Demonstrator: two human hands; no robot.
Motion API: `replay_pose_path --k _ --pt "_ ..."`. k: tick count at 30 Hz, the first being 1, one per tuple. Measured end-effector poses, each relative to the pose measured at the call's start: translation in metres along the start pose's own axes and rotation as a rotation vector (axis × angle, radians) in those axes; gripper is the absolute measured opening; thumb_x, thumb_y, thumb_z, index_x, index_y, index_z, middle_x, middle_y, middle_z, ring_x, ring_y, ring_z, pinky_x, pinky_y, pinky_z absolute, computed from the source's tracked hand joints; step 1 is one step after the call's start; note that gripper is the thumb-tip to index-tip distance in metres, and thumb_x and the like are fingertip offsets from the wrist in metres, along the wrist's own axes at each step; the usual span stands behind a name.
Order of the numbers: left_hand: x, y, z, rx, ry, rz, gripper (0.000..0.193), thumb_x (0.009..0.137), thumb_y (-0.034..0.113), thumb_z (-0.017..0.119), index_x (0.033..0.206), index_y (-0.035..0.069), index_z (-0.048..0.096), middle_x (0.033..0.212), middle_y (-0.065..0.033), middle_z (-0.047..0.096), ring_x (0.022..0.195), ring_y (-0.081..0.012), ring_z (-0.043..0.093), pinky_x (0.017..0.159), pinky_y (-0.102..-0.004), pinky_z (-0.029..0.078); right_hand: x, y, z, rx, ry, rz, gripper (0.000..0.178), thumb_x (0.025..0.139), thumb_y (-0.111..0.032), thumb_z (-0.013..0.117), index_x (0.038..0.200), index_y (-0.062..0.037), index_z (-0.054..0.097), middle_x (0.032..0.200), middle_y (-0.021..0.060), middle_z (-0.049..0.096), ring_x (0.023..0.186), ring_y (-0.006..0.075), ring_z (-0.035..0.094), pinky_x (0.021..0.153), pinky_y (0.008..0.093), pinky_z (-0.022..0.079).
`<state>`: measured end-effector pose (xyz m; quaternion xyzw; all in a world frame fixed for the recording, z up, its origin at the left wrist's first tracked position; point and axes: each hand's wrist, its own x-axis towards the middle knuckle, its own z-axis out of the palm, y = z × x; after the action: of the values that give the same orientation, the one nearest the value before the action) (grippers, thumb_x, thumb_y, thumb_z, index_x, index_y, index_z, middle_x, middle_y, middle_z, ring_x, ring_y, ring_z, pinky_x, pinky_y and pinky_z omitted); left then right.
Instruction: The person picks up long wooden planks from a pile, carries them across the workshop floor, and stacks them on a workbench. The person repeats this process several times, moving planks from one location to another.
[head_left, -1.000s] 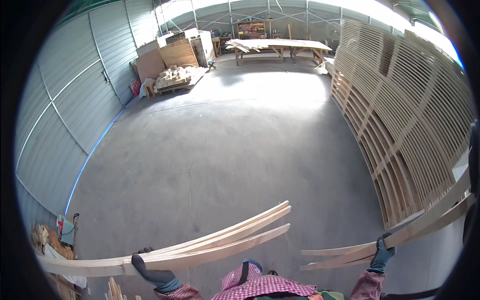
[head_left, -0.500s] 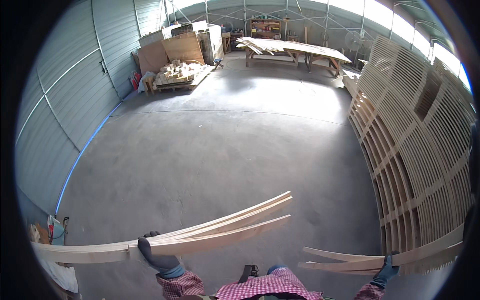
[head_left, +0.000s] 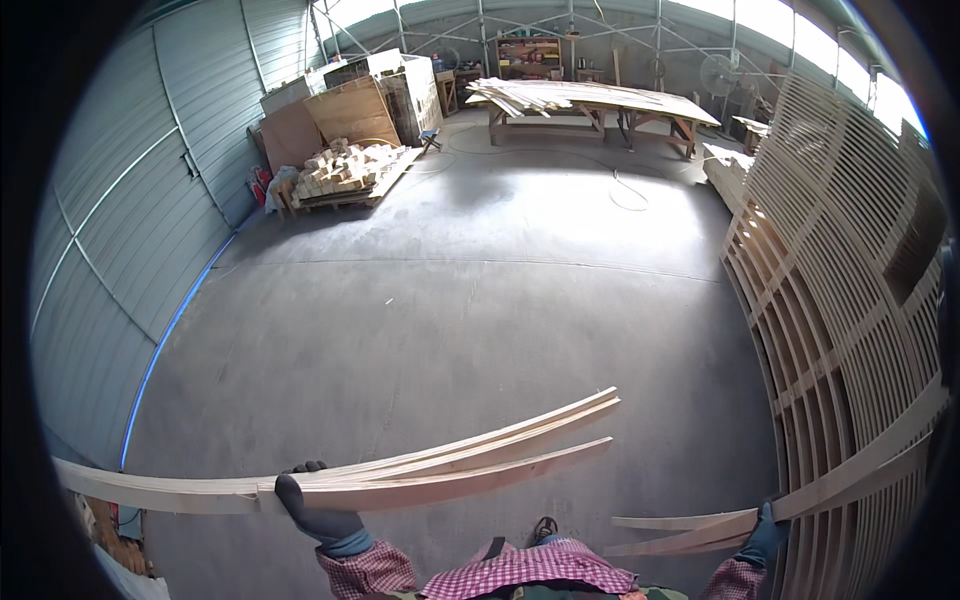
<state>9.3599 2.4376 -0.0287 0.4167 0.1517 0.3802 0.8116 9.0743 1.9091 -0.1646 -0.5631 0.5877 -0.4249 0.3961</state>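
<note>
Long pale wooden slats (head_left: 450, 488) lie in a bundle across my left hand (head_left: 318, 508), which wears a dark glove and is closed around them. Their ends fan apart a little to the right, and the other ends run to the left rim. On the right, my gloved right hand (head_left: 766, 536) grips a second, smaller set of wooden slats (head_left: 690, 538). That set reaches up and right, in front of the stacked slatted panels (head_left: 830, 330). Both bundles are held above the grey concrete floor (head_left: 450, 340).
A long wooden worktable (head_left: 620, 104) with loose slats on it stands at the back. Wood blocks are piled on a pallet (head_left: 345, 170) at the far left, before leaning boards (head_left: 355, 112). A cable (head_left: 630, 195) lies on the floor. A corrugated metal wall (head_left: 120, 200) runs along the left.
My view has shifted forward, so the table and panels look nearer. The slats in my right hand now tilt more steeply upward. A shoe has come into sight at the lower edge.
</note>
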Motion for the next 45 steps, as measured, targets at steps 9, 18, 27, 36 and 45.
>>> replay_pose_path --k 9,18,27,36,45 --pt "0.086 -0.164 0.149 -0.020 0.078 -0.051 0.033 0.079 0.038 0.064 0.085 0.011 0.047 0.076 -0.0014 0.048 0.072 -0.0143 0.052 0.068 -0.0297 0.045 0.081 -0.059 0.235 0.071 -0.148 -0.003 0.037 0.080 0.000 0.059 0.116 -0.0005 0.051 0.106 0.0074 0.054 0.092 0.0184 0.055 0.084 0.0271 0.045" --pt "0.203 -0.355 0.361 -0.087 0.011 -0.173 0.039 0.077 0.041 0.065 0.088 0.008 0.048 0.080 -0.0030 0.049 0.076 -0.0159 0.052 0.073 -0.0311 0.044 0.183 -0.088 0.427 -0.009 0.217 0.084 0.043 0.079 -0.006 0.064 0.119 0.0002 0.049 0.106 0.0113 0.057 0.090 0.0223 0.057 0.082 0.0321 0.047" --pt "0.266 -0.537 0.557 -0.101 -0.048 -0.178 0.039 0.078 0.040 0.065 0.086 0.007 0.047 0.076 -0.0032 0.047 0.072 -0.0160 0.050 0.072 -0.0324 0.044 0.281 -0.137 0.645 -0.045 0.184 0.103 0.038 0.081 -0.010 0.064 0.115 0.0019 0.051 0.104 0.0116 0.059 0.087 0.0208 0.057 0.080 0.0321 0.047" --pt "0.310 -0.688 0.753 -0.065 -0.076 -0.159 0.040 0.077 0.043 0.066 0.084 0.008 0.047 0.075 -0.0025 0.047 0.071 -0.0156 0.050 0.069 -0.0306 0.043 0.379 -0.240 0.906 0.001 -0.101 0.030 0.038 0.081 -0.002 0.059 0.117 -0.0003 0.049 0.110 0.0097 0.055 0.094 0.0198 0.054 0.085 0.0299 0.044" --pt "0.375 -0.898 0.936 -0.100 0.042 -0.342 0.035 0.076 0.036 0.069 0.089 0.012 0.047 0.072 -0.0013 0.049 0.067 -0.0139 0.051 0.064 -0.0278 0.044 0.514 -0.248 1.091 0.043 0.108 -0.085 0.038 0.073 0.006 0.063 0.109 0.0011 0.054 0.103 0.0085 0.058 0.086 0.0196 0.057 0.078 0.0305 0.049"
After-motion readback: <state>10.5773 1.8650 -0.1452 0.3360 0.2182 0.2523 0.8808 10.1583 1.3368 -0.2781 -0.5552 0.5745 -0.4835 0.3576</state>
